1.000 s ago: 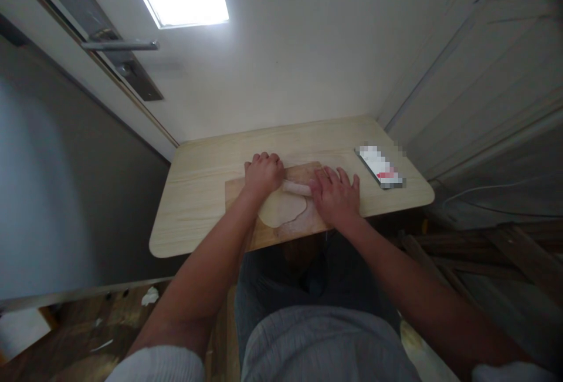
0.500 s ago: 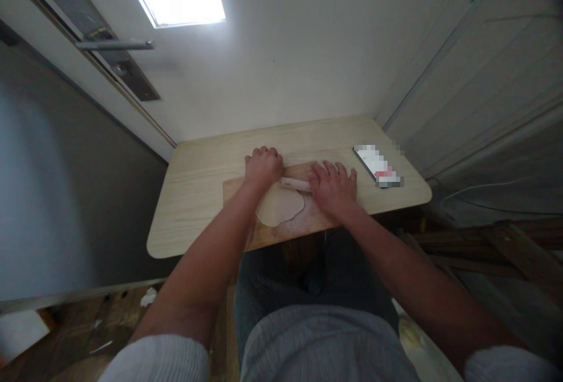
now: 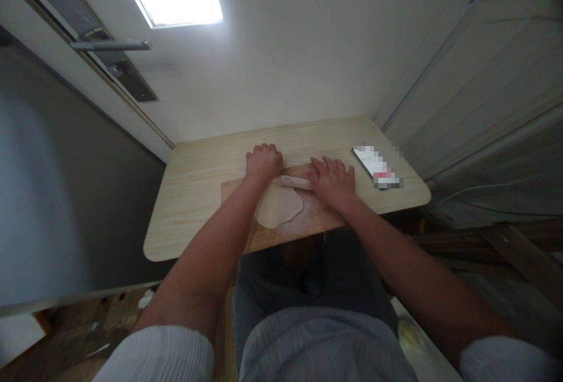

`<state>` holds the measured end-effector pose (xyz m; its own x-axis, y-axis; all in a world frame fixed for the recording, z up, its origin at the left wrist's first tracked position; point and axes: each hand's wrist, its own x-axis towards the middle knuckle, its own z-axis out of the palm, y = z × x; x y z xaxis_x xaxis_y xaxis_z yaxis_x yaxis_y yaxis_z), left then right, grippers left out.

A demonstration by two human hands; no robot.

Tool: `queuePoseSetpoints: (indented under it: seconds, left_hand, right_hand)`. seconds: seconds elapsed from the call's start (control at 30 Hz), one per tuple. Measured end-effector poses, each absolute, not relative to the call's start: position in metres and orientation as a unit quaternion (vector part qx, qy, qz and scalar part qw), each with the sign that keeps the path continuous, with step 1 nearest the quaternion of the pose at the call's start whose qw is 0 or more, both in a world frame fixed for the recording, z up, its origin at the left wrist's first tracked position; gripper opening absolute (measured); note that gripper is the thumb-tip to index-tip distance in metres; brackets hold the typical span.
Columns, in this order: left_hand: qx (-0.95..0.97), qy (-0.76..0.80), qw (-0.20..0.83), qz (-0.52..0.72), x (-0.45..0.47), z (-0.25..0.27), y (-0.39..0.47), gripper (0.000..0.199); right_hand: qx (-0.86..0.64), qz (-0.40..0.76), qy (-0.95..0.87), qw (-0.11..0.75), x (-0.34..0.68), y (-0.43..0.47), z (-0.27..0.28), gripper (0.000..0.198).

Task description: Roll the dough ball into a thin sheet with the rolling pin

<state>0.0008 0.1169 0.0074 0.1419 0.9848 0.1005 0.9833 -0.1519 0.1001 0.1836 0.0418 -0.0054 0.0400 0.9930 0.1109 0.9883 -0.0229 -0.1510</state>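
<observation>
A flattened sheet of dough [image 3: 278, 207] lies on a wooden board [image 3: 314, 219], its lower edge uneven. Across the dough's far edge runs a pale rolling pin [image 3: 294, 182], of which only the middle stretch shows between my hands. My left hand [image 3: 264, 161] is curled over the pin's left end, fingers bent downward. Over the right end rests my right hand [image 3: 333, 181], its palm on the pin and its fingers spread forward. Both ends of the pin are hidden beneath the hands, and my left forearm covers part of the dough and board.
The board sits on a light wood-grain table [image 3: 189, 185] with rounded corners. A phone [image 3: 376, 168] lies at the table's right side. Behind the table stands a white door with a metal handle [image 3: 111, 46]. Wooden slats [image 3: 505, 241] are at the lower right.
The pin and both hands have shifted very slightly toward the table's far side. The dough sheet stays in about the same place, and the whole view has drifted a little.
</observation>
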Motion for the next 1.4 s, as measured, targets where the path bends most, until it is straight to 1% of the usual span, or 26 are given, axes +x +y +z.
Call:
queuePoseSetpoints:
  seconds: [0.23,0.53,0.93,1.13,1.4]
  left_hand:
    - [0.751,0.654,-0.005,0.089,0.005,0.006,0.127,0.041]
    - [0.741,0.664,-0.015,0.098,0.008,0.006,0.132,0.041]
    - [0.765,0.638,-0.010,0.092,0.000,0.013,0.105,0.041]
    - [0.778,0.623,0.006,0.080,-0.005,0.016,0.084,0.044]
    - [0.775,0.626,0.019,0.078,-0.011,0.016,0.062,0.044]
  right_hand:
    - [-0.715,0.021,-0.691,0.104,0.189,0.056,-0.007,0.052]
    - [-0.724,0.039,-0.684,0.075,0.188,0.061,0.000,0.052]
    - [-0.713,0.013,-0.691,0.118,0.179,0.028,-0.002,0.053]
    - [-0.699,-0.002,-0.704,0.125,0.177,0.009,-0.004,0.056]
    - [-0.686,-0.014,-0.717,0.122,0.173,-0.009,-0.009,0.054]
